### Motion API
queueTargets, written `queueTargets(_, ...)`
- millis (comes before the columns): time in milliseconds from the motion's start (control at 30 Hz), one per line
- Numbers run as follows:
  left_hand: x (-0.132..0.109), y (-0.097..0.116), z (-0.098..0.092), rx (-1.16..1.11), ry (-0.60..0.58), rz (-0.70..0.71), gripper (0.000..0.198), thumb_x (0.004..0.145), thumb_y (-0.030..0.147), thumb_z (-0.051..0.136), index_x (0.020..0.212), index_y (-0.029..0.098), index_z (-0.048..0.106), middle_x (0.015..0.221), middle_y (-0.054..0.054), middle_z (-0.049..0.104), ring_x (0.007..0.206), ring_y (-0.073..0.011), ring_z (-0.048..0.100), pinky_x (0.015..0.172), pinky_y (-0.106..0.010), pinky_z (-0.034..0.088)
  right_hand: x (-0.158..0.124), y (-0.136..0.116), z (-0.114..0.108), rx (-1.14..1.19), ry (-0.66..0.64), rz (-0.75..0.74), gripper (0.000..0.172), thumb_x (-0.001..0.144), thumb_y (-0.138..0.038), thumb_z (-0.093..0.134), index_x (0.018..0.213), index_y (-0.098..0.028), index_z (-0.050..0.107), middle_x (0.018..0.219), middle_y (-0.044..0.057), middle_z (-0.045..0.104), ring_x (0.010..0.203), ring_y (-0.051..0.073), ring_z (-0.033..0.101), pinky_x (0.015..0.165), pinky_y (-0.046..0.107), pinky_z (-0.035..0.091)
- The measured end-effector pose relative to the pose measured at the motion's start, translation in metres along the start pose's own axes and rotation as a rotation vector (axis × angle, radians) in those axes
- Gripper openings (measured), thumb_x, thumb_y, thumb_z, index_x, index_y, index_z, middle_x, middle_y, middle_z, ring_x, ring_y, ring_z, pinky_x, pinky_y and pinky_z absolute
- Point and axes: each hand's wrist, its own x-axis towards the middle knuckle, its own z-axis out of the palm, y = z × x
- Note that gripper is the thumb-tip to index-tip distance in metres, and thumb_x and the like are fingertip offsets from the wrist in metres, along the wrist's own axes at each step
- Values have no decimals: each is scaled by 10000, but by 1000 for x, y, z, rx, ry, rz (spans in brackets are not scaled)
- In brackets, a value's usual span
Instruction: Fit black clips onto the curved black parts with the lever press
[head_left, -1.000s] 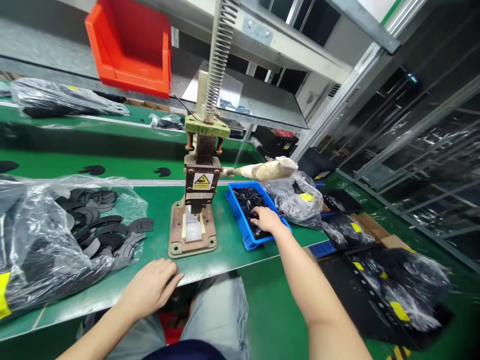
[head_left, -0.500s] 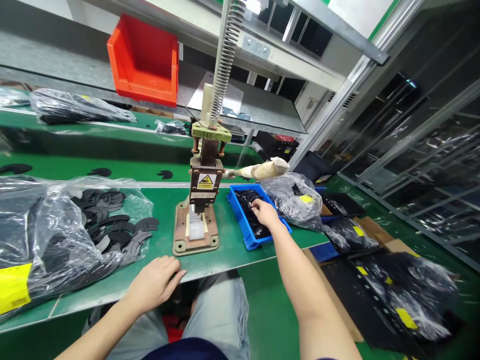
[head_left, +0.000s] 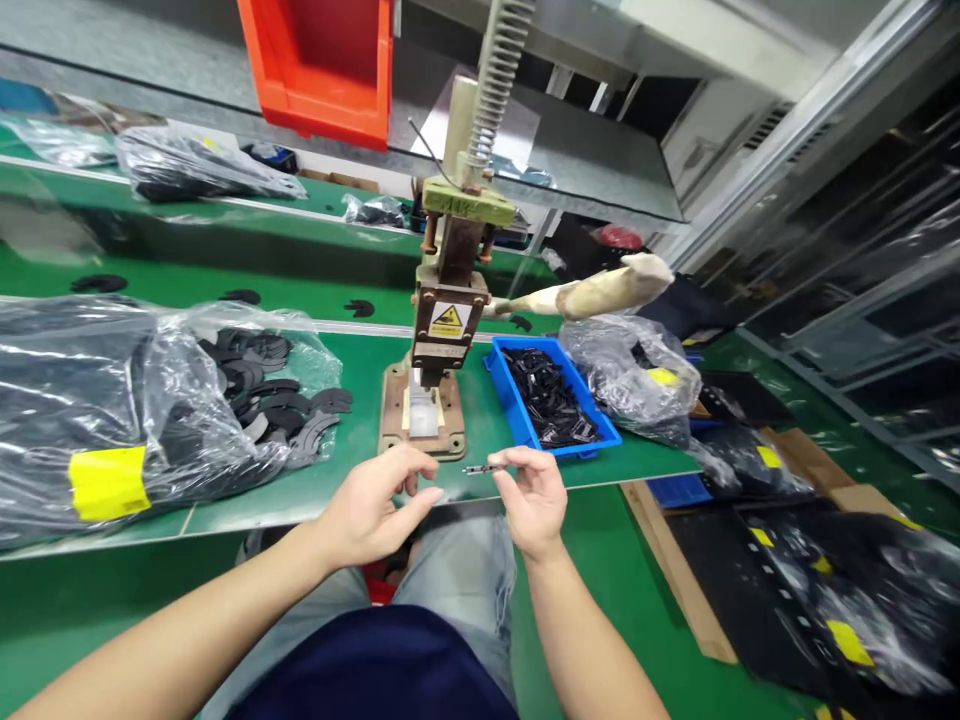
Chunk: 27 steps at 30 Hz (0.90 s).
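Between thumb and fingers, my right hand (head_left: 534, 497) pinches a small dark part (head_left: 480, 469) with light metallic spots, its tip pointing left. My left hand (head_left: 380, 503) is close by on the left, thumb and fingers apart, with nothing seen in it. Both hands are over the bench's front edge, just before the base of a hand press (head_left: 448, 330). A pale block (head_left: 424, 415) sits on the press base under the ram. To the right, a blue tray (head_left: 523, 418) holds many small black parts (head_left: 551, 395).
A clear bag (head_left: 82, 400) of curved black pieces (head_left: 277, 400) covers the bench's left side. The press lever (head_left: 600, 293) sticks out right above the tray. Another bag (head_left: 634, 375) lies beyond the tray. An orange bin (head_left: 330, 110) hangs above; boxes and bags stand at lower right.
My right hand has left the blue tray and come back toward the middle with a small dark part. My left hand has moved right, toward it. The camera view has shifted.
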Motion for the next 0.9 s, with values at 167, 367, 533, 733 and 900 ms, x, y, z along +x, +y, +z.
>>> queueTargets(167, 3, 8, -1, -8, -11, 62, 216, 991, 286, 643, 1193, 214, 621, 1052, -79, 705, 818, -168, 646, 784, -318, 540, -11, 1, 16, 111, -63, 1, 198, 926, -257, 695, 1115, -268, 634, 998, 54, 747, 938, 187, 712, 854, 402, 610)
queueTargets(367, 3, 10, 0, -1, -6, 90, 218, 984, 269, 662, 1192, 216, 626, 1012, -70, 699, 823, -172, 651, 795, -315, 539, -14, 0, 20, 131, -109, -20, 252, 924, -203, 691, 1154, -288, 635, 1016, 38, 758, 946, 178, 716, 854, 384, 604)
queueTargets(533, 5, 11, 0, -51, -33, 60, 202, 985, 303, 663, 1166, 212, 664, 978, -72, 698, 824, -176, 643, 801, -326, 532, -14, -1, 22, 104, -133, -70, 290, 933, -166, 661, 1186, -301, 618, 1024, 37, 762, 937, 174, 718, 818, 368, 612)
queueTargets(733, 11, 6, 2, -567, -264, -424, 279, 966, 459, 690, 969, 183, 655, 834, -24, 666, 717, -138, 594, 690, -283, 496, -3, -5, 21, 24, -288, -238, 343, 904, -139, 681, 1200, -311, 666, 1023, 28, 800, 912, 182, 739, 829, 393, 614)
queueTargets(900, 14, -20, 3, -919, -342, -574, 419, 762, 428, 909, 907, 163, 618, 757, 29, 609, 658, -89, 539, 651, -231, 438, 16, -17, 15, -74, -399, -299, 341, 891, -145, 694, 1202, -282, 716, 1049, 39, 807, 940, 187, 743, 835, 378, 603)
